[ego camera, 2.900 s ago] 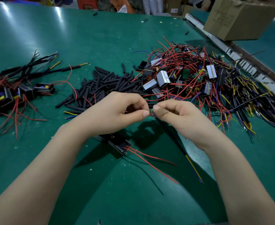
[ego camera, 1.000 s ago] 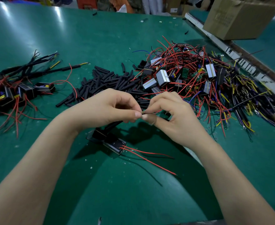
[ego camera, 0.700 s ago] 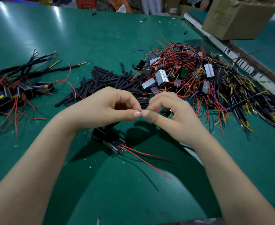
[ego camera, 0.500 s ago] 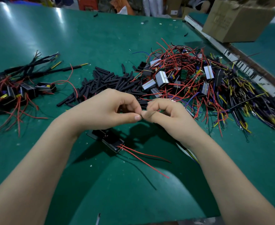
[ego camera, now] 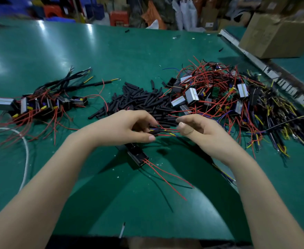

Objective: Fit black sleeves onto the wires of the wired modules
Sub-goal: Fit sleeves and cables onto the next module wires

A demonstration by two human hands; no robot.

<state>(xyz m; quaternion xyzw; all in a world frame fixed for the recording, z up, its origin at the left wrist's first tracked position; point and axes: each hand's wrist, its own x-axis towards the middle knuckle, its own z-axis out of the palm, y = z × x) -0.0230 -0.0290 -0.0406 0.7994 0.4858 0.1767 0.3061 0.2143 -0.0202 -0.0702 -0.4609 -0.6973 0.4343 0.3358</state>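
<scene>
Over a green counter (ego camera: 111, 56), the left hand (ego camera: 124, 128) pinches a module's wire bundle (ego camera: 162, 132) with curled fingers; the module (ego camera: 137, 156) lies beneath. The right hand (ego camera: 199, 132), loosely curled, holds nothing. Sleeving looks under way; next, fetch a sleeve from the black sleeves (ego camera: 142, 101) behind.

green table (ego camera: 147, 203) | centre: sleeve pile (ego camera: 138, 101) | right: tangle of wired modules (ego camera: 219, 97) | left: sleeved modules (ego camera: 39, 105), white cable (ego camera: 25, 155) | near middle: one black module (ego camera: 136, 155) | far right: cardboard box (ego camera: 276, 35)
</scene>
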